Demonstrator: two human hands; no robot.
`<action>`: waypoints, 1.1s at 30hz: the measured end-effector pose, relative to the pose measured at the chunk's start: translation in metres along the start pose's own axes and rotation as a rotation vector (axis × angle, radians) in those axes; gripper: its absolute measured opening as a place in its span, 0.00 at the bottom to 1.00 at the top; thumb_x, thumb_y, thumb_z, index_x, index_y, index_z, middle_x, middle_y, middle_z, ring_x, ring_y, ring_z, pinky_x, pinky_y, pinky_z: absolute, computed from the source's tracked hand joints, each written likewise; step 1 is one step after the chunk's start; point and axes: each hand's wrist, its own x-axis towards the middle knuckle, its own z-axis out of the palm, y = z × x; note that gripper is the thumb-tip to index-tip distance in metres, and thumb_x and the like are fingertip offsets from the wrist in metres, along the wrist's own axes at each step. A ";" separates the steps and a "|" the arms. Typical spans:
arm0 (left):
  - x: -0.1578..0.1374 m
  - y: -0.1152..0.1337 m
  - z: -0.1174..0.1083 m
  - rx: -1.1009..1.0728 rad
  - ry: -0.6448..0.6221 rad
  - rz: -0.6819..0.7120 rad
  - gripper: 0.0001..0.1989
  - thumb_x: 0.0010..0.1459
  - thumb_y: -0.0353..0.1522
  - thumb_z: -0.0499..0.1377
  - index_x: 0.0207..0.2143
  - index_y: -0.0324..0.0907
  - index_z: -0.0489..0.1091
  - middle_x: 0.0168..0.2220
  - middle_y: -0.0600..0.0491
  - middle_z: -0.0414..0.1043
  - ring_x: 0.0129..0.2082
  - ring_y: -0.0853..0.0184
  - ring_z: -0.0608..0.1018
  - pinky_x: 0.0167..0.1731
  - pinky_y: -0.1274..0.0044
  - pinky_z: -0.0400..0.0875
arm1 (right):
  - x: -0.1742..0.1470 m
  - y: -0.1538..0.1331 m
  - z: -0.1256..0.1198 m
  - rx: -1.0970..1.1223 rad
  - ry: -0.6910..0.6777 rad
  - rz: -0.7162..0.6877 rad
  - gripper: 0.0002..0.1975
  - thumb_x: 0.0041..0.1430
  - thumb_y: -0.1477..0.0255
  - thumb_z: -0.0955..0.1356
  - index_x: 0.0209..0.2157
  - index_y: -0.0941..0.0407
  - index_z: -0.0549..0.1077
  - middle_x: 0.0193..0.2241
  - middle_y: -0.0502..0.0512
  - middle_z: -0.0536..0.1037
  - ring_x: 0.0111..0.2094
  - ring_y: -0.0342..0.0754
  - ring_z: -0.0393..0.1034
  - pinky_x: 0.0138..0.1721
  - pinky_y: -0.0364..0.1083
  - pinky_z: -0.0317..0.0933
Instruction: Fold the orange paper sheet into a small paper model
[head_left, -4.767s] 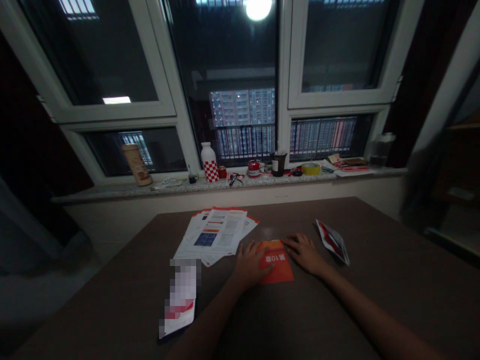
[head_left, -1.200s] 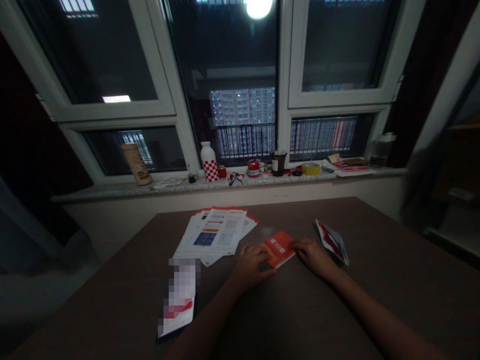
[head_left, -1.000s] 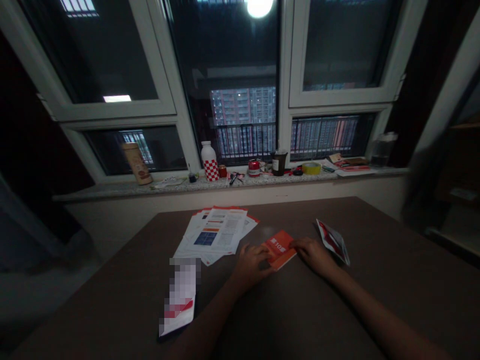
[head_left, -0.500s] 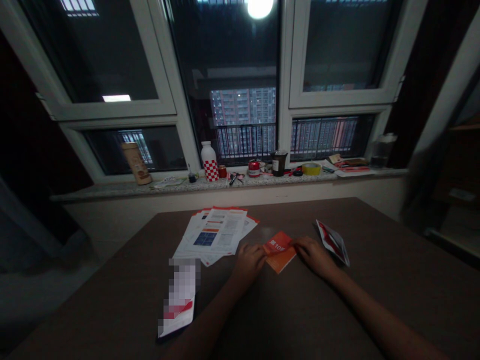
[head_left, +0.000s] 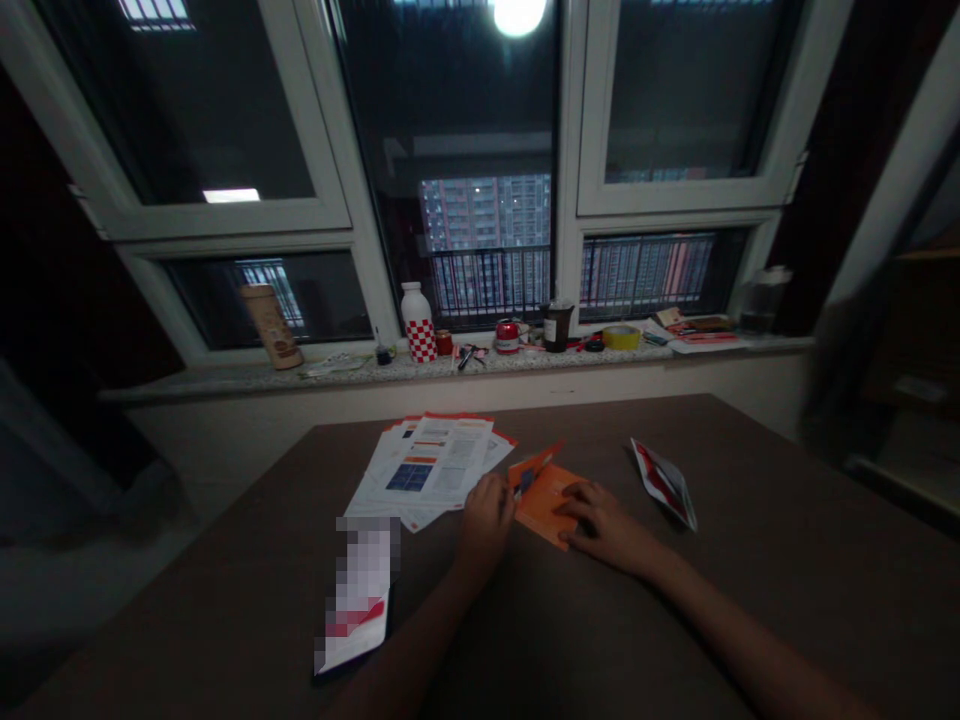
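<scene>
An orange folded leaflet (head_left: 541, 508) lies on the brown table between my hands, its far flap partly lifted and standing up. My left hand (head_left: 489, 508) is closed at the leaflet's left edge, fingers curled in on the paper. On the right part of the leaflet rests my right hand (head_left: 606, 525), its fingers apart and lying on the sheet. Left of the leaflet is a fanned pile of printed sheets (head_left: 442, 465) with orange edges. A folded white and red paper (head_left: 664, 484) stands slightly open to the right of my right hand.
A flat item with a blurred white and red face (head_left: 358, 600) lies at the left front of the table. Along the windowsill stand a tan tumbler (head_left: 271, 328), a red-checked bottle (head_left: 418, 322), a dark cup (head_left: 557, 328) and yellow tape (head_left: 622, 338).
The leaflet's printed red flap has been raised and turned away, baring more of the orange inside. My right hand has moved down and left onto the sheet; my left hand has shifted slightly left.
</scene>
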 end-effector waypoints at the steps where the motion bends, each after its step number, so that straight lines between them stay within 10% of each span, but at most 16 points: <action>1: 0.000 0.000 0.000 0.015 0.035 -0.026 0.08 0.63 0.29 0.50 0.41 0.42 0.66 0.39 0.49 0.70 0.41 0.61 0.75 0.43 0.69 0.70 | 0.000 0.001 0.000 0.008 -0.005 0.010 0.20 0.57 0.56 0.68 0.49 0.48 0.73 0.54 0.58 0.67 0.56 0.58 0.59 0.56 0.57 0.55; 6: 0.000 0.003 -0.003 0.174 0.172 -0.016 0.25 0.59 0.29 0.55 0.59 0.43 0.58 0.61 0.42 0.59 0.61 0.52 0.63 0.58 0.59 0.60 | -0.002 0.008 -0.004 0.020 -0.022 0.042 0.24 0.52 0.52 0.70 0.47 0.51 0.73 0.55 0.60 0.67 0.57 0.60 0.58 0.56 0.58 0.55; 9: -0.001 0.007 -0.007 0.273 0.037 0.067 0.24 0.58 0.26 0.55 0.56 0.52 0.65 0.65 0.50 0.55 0.65 0.51 0.55 0.62 0.52 0.48 | -0.002 0.012 -0.004 0.036 -0.020 0.038 0.26 0.50 0.51 0.71 0.46 0.52 0.73 0.56 0.61 0.66 0.58 0.60 0.59 0.56 0.58 0.55; 22: -0.005 0.005 -0.004 0.259 -0.198 0.130 0.09 0.58 0.33 0.60 0.41 0.53 0.75 0.64 0.58 0.58 0.67 0.46 0.48 0.56 0.39 0.22 | -0.003 0.023 -0.006 0.096 -0.037 0.006 0.27 0.52 0.55 0.71 0.52 0.53 0.72 0.59 0.61 0.66 0.61 0.59 0.57 0.64 0.61 0.43; 33: -0.004 0.004 -0.004 0.116 -0.358 0.125 0.09 0.61 0.32 0.57 0.42 0.53 0.74 0.55 0.55 0.72 0.64 0.55 0.59 0.57 0.42 0.21 | -0.003 0.018 -0.004 0.030 -0.011 -0.037 0.22 0.52 0.65 0.70 0.51 0.51 0.74 0.59 0.59 0.67 0.62 0.58 0.57 0.64 0.61 0.41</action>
